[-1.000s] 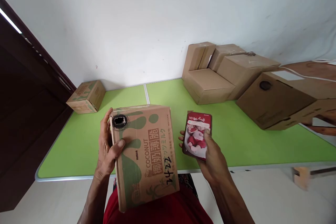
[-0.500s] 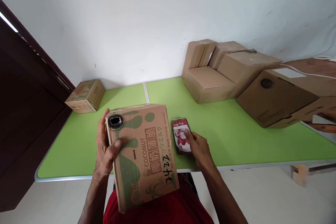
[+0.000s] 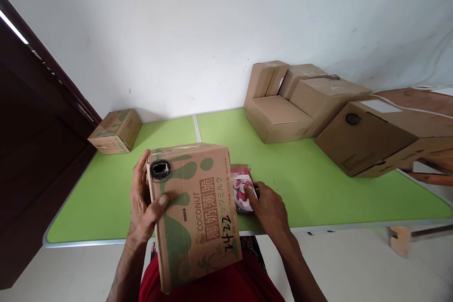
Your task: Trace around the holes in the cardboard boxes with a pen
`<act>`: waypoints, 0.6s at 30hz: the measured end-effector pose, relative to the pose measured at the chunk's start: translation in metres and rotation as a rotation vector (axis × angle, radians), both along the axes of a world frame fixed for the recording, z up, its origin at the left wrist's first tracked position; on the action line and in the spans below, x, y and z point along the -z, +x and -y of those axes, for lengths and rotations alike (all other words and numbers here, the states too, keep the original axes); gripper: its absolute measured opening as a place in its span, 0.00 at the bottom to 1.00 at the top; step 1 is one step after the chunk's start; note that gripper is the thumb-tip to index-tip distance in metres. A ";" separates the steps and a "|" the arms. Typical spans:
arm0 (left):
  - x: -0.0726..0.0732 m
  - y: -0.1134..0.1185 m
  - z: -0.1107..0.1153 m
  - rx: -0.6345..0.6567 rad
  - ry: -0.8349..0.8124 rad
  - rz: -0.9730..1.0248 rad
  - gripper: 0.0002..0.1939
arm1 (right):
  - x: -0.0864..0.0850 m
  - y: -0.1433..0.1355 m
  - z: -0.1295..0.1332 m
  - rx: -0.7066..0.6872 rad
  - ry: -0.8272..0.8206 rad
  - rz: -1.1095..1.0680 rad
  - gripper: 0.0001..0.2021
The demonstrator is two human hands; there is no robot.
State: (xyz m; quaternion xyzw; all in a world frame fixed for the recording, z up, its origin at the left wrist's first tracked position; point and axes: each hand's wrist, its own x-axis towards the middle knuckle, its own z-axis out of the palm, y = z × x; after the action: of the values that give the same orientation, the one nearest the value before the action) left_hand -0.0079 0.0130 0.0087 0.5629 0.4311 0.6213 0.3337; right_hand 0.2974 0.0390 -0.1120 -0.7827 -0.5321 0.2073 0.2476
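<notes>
A brown cardboard box [image 3: 198, 212] with green splashes, the word COCONUT and a handwritten number is tilted up before me. At its upper left corner is a hole ringed in black. My left hand [image 3: 145, 207] grips the box's left side, thumb on the printed face, the other fingers mostly behind. My right hand [image 3: 269, 207] holds a smartphone [image 3: 243, 193] with a lit red and white picture on its screen. The box's right edge covers the phone's left part. The right fingers under the phone are hidden.
On the green table [image 3: 293, 193] a similar printed box [image 3: 116, 131] sits at the back left. Several plain cartons [image 3: 279, 118] stand against the wall at the back right. A larger carton [image 3: 368, 139] with a round dark hole leans at the right end.
The phone has shifted slightly left and down, and its left side is now behind the box. The box has turned a little, showing more of its top side.
</notes>
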 end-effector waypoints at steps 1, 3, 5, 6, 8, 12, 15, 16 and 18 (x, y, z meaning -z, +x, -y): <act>-0.001 0.000 0.000 0.006 0.000 0.001 0.52 | -0.001 0.000 0.001 -0.001 0.005 0.003 0.17; -0.001 0.001 0.001 0.011 0.000 0.006 0.52 | -0.001 0.001 0.003 0.007 0.020 -0.005 0.16; -0.001 0.000 0.002 0.003 0.003 0.006 0.52 | -0.003 0.003 0.005 0.023 0.042 -0.037 0.15; -0.001 0.000 0.002 -0.003 0.004 0.002 0.52 | -0.004 0.003 0.006 0.027 0.058 -0.065 0.14; -0.002 0.000 0.003 -0.010 -0.004 -0.010 0.52 | -0.012 0.003 0.008 0.016 0.102 -0.150 0.16; -0.007 0.002 0.001 -0.006 -0.015 -0.049 0.53 | -0.045 -0.005 0.021 -0.119 0.197 -0.436 0.30; -0.017 0.008 -0.001 -0.003 -0.013 -0.079 0.53 | -0.079 -0.016 0.034 -0.402 0.202 -0.861 0.36; -0.022 0.010 -0.001 -0.007 -0.024 -0.089 0.53 | -0.090 -0.021 0.038 -0.491 0.189 -0.998 0.38; -0.035 0.012 -0.003 -0.022 -0.048 -0.117 0.53 | -0.106 -0.029 0.044 -0.600 0.167 -1.166 0.46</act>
State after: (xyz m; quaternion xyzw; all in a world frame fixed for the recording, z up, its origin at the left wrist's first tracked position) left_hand 0.0044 0.0159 0.0433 0.5852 0.4708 0.5806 0.3143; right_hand 0.2686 -0.0050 -0.0058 -0.3383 -0.5201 0.6152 0.4863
